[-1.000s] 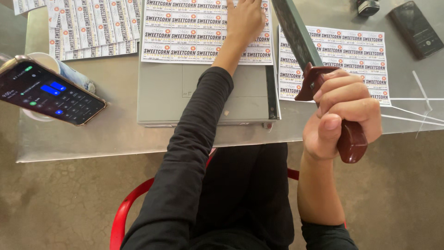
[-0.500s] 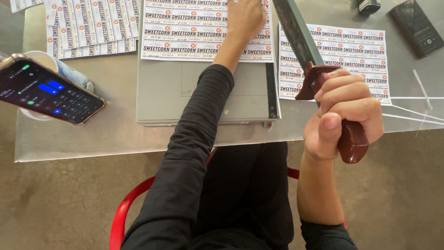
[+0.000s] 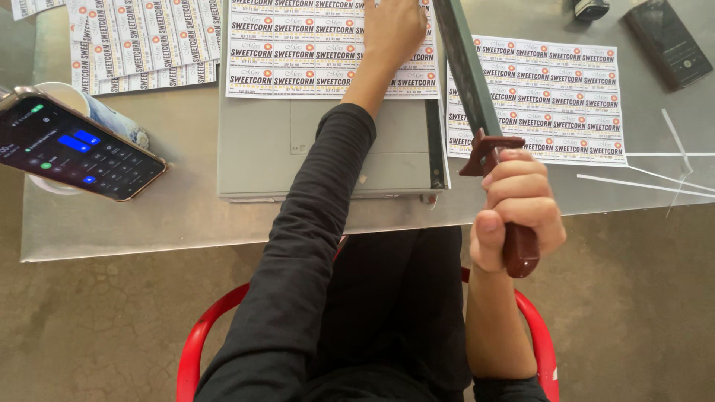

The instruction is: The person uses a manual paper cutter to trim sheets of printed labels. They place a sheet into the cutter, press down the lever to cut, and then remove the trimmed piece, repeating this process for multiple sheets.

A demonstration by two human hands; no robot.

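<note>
Right hand (image 3: 518,212): fist closed around the dark red handle (image 3: 514,223) of the cutter arm (image 3: 465,67), which is raised at an angle above the table.
Left hand (image 3: 393,26): flat, fingers together, pressing the label sheet (image 3: 298,52) on the grey paper cutter (image 3: 261,156).
Label sheet: lies on the cutter bed, its right edge at the cutting edge.
Second sheet (image 3: 566,97): on the metal table (image 3: 149,216), right of the cutter arm.
Phone (image 3: 74,145): at left, screen lit.
</note>
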